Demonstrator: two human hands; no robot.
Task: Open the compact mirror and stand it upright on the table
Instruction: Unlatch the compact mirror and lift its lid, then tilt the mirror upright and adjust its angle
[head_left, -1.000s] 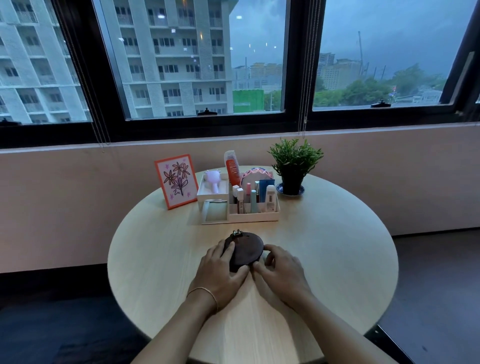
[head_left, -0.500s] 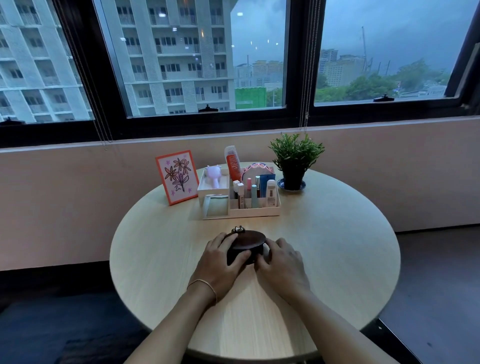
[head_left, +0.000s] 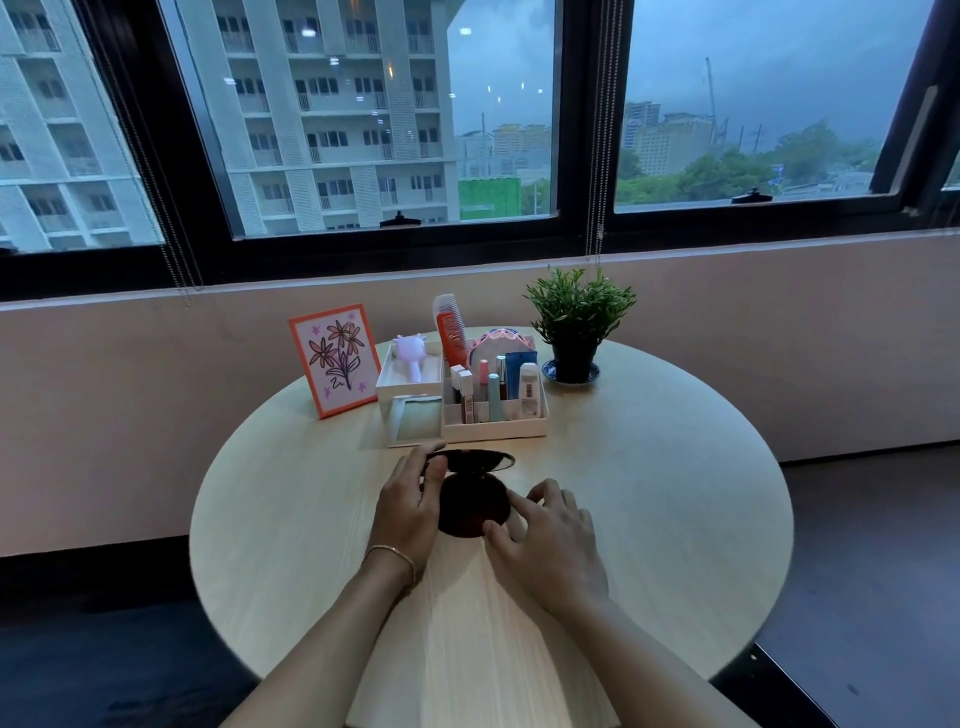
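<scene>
A dark round compact mirror (head_left: 474, 501) sits near the middle of the round wooden table (head_left: 649, 493). Its lid (head_left: 475, 461) is lifted and seen almost edge-on above the base. My left hand (head_left: 410, 506) holds the lid's left edge between thumb and fingers. My right hand (head_left: 545, 540) rests on the table beside the base, with thumb and fingertips touching the base's right and front rim.
Behind the mirror stands a white organiser (head_left: 493, 423) with several cosmetics, a comb and a small brush. A framed flower picture (head_left: 335, 358) leans at the back left. A small potted plant (head_left: 576, 322) stands at the back right. Windows and a wall lie beyond.
The compact was shut and flat under both hands. Now the lid is raised by my left hand while my right hand steadies the base.
</scene>
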